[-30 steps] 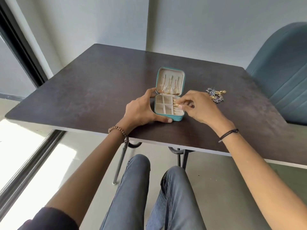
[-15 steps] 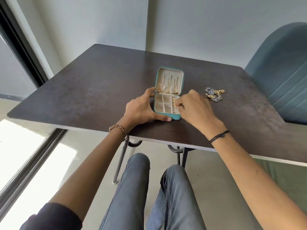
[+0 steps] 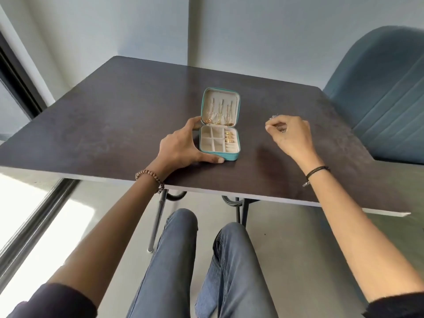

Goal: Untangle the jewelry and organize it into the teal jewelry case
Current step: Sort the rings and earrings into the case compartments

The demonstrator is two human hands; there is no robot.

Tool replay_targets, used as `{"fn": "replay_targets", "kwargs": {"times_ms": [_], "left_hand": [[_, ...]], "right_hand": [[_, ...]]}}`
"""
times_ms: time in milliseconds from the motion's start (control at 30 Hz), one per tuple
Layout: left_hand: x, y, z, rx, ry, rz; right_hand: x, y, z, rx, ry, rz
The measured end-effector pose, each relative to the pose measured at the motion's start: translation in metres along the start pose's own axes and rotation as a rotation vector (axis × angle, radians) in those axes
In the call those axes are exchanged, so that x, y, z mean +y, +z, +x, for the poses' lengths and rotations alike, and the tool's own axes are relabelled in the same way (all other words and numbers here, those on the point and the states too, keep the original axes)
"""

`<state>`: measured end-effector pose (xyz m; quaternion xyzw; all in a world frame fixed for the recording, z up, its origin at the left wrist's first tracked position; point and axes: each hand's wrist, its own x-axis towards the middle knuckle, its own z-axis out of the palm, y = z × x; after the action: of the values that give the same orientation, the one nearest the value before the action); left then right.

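Note:
The teal jewelry case (image 3: 231,157) stands open at the table's middle, its lid upright with gold chains (image 3: 219,113) hanging inside. Gold rings (image 3: 229,136) sit in the right column of the cream base; the other compartments look bare. My left hand (image 3: 181,148) holds the case's left side, thumb along the front wall and fingers at the hinge. To the right of the case, my right hand (image 3: 291,136) curls over the tangled silver and gold jewelry (image 3: 273,116) and pinches at it. Most of that pile is hidden under the fingers.
The dark table (image 3: 114,125) has its near edge just behind my wrists. A blue upholstered chair (image 3: 385,92) stands at the table's right side. A window frame runs along the left, and my knees are under the table.
My right hand left the ring column of the case and moved right onto the jewelry pile. The left hand kept its hold on the case.

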<state>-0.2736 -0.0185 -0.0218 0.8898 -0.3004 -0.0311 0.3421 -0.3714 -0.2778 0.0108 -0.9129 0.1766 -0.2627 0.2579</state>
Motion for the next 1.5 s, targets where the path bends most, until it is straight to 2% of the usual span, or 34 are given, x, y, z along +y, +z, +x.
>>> {"fn": "replay_targets", "kwargs": {"times_ms": [200, 300, 433, 700, 867, 1100, 1233, 1500], "left_hand": [[-0.002, 0.001, 0.003, -0.005, -0.006, 0.013], [-0.002, 0.002, 0.004, -0.006, -0.016, 0.015], [-0.002, 0.002, 0.005, -0.003, -0.021, 0.015], [-0.001, 0.002, 0.007, 0.001, -0.024, 0.017], [0.0, 0.002, 0.006, -0.014, -0.038, 0.021], [0.0, 0.002, 0.005, -0.006, -0.031, 0.017], [0.0, 0.001, 0.004, -0.002, -0.022, 0.007], [0.001, 0.001, 0.002, 0.012, -0.019, 0.007]], "right_hand": [[0.067, -0.011, 0.047, 0.082, 0.162, -0.074], [0.092, -0.008, 0.063, -0.005, 0.202, -0.15], [0.111, 0.0, 0.081, -0.087, 0.184, -0.19], [0.108, -0.002, 0.079, -0.061, 0.154, -0.236], [0.098, -0.006, 0.068, -0.028, 0.097, -0.315], [0.074, -0.015, 0.042, 0.087, 0.01, -0.226], [0.048, -0.011, 0.025, 0.051, -0.092, -0.156], [-0.015, 0.012, -0.016, -0.138, -0.418, -0.052]]}}
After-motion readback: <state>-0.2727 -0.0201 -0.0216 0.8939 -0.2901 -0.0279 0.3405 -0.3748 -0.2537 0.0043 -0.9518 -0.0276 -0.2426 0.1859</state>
